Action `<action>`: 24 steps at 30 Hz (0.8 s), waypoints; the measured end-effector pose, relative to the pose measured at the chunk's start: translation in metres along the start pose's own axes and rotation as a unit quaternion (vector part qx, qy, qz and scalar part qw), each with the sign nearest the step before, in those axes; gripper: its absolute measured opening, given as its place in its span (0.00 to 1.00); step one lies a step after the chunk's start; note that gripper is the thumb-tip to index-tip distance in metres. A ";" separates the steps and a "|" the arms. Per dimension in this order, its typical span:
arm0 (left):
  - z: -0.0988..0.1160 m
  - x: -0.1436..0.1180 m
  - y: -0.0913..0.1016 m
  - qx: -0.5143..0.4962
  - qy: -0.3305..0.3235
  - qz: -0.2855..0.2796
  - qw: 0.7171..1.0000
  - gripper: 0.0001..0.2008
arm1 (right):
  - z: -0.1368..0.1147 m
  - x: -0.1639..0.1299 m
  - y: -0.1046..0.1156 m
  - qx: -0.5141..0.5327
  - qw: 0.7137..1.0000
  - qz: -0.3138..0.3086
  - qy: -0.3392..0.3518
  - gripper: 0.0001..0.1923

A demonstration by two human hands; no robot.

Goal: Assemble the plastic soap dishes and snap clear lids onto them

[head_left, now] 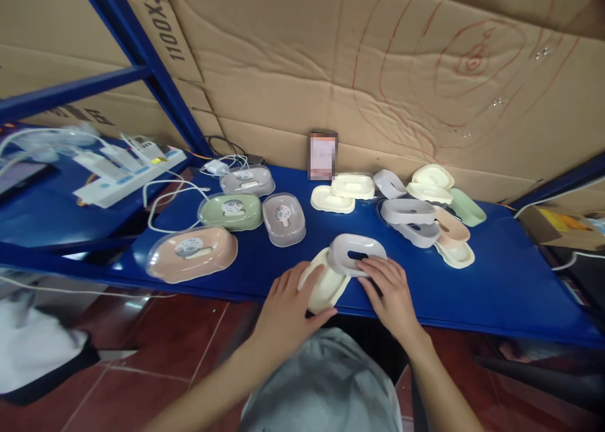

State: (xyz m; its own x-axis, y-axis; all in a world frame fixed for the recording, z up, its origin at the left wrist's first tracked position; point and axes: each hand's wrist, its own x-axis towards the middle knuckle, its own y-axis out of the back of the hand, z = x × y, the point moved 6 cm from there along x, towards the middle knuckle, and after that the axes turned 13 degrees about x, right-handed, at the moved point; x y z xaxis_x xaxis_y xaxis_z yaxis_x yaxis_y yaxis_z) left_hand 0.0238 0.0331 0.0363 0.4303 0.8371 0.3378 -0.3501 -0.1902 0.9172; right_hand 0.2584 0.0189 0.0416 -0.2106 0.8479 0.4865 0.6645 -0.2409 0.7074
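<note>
At the table's front edge my left hand (293, 303) grips a cream oval soap dish tray (326, 288), fingers over its left side and thumb along the near end. My right hand (388, 287) holds a pale grey soap dish shell (341, 250) with a dark oblong slot, its fingers on the right rim near the slot. The grey shell is tilted and overlaps the far end of the cream tray. Part of the tray is hidden by my left fingers and the shell.
Lidded soap dishes in pink (189, 265), green (212, 213) and grey (293, 230) lie left. Loose cream trays (331, 200), grey shells (406, 211) and a green shell (467, 206) lie right. A phone-like screen (322, 158) leans on the cardboard (265, 73). A power strip (127, 183) sits far left.
</note>
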 end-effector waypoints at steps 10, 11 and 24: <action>-0.007 0.024 -0.014 -0.135 -0.117 -0.046 0.983 0.37 | -0.023 -0.001 -0.013 0.031 0.994 -0.100 0.036 0.17; -0.006 0.023 -0.014 -0.124 -0.132 -0.036 0.983 0.34 | -0.024 -0.001 -0.014 0.033 0.993 -0.103 0.040 0.17; -0.006 0.015 -0.014 -0.091 -0.132 0.009 0.987 0.22 | -0.025 0.002 -0.011 0.033 0.989 -0.134 0.060 0.19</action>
State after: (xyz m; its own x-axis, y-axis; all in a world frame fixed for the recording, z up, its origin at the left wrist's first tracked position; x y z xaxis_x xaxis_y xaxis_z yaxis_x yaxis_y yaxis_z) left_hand 0.0303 0.0512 0.0272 0.6164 0.6672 0.4182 -0.4927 -0.0875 0.8658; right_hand 0.2326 0.0113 0.0470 -0.4659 0.8140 0.3470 0.6178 0.0185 0.7861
